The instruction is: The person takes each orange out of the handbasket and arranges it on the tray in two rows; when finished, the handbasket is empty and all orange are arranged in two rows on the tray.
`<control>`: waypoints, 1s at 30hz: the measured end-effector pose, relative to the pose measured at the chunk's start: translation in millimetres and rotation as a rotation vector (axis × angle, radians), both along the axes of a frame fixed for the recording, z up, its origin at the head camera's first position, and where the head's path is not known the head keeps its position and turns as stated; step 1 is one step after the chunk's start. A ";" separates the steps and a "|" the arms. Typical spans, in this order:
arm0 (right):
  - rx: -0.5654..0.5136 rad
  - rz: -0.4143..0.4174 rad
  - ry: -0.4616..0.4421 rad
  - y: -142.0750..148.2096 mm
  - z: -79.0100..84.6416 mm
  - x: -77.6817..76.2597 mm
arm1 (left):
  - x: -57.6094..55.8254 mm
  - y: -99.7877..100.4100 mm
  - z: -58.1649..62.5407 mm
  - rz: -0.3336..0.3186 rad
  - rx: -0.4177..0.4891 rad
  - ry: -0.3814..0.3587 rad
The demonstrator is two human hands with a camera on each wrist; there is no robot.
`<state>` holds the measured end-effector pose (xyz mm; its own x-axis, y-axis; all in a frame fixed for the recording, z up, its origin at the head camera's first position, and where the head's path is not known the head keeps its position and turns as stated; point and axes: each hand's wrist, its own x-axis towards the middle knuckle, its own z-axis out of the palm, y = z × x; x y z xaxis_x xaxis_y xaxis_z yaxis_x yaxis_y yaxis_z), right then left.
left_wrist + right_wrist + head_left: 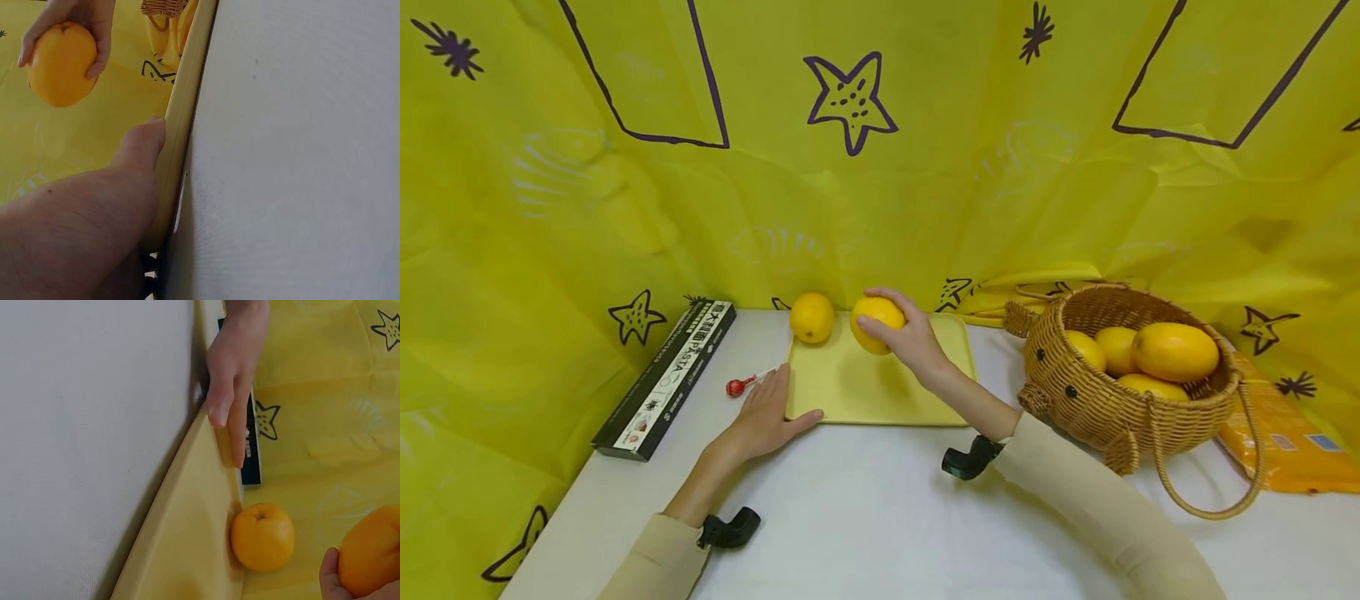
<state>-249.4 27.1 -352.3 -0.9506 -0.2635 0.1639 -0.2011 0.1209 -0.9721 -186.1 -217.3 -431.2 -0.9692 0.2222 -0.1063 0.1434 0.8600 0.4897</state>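
Yellow and glossy, the held fruit (882, 309) sits in your right hand (916, 335), above the shallow tray (925, 393) and near its far edge. Axis: the body is a plump ovoid, slightly longer than wide. In the left wrist view its long axis runs nearly top to bottom, tilted a little, with the stem dimple (64, 27) at the top, toward your palm, and the rounded end pointing away from the hand. Grip: your thumb and fingers are curved round opposite sides of the fruit, spread about as wide as its body.

Your left hand (767, 412) rests at the near left corner of the tray. Its fingers lie straight along the left side and the thumb extends along the near rim; they touch the tray without curling round it.

Materials: the tray is pale yellow, smooth and rectangular with rounded corners, and lies on a white tabletop (880, 508). A second fruit (812, 317), equally smooth, rests at its far left corner; the right wrist view shows a dimple on its upper side. To your right stands a pig-faced basket (1093, 398) of woven wicker, containing more ovoid fruits. To your left lie a red-headed lollipop (739, 387), just beside your fingers, and a long black pasta box (664, 382), set diagonally.
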 end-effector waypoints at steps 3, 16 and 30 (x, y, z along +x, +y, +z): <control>0.002 -0.014 0.016 -4.5 -3.8 -7.5 | -0.4 1.2 -1.3 -0.003 0.005 0.010; -0.059 -0.155 -0.009 -15.4 -15.6 -41.7 | -2.2 3.0 -2.3 -0.012 -0.002 0.020; 0.023 -0.209 0.027 -37.8 -40.1 -76.8 | -1.8 0.3 -1.0 -0.004 -0.018 0.004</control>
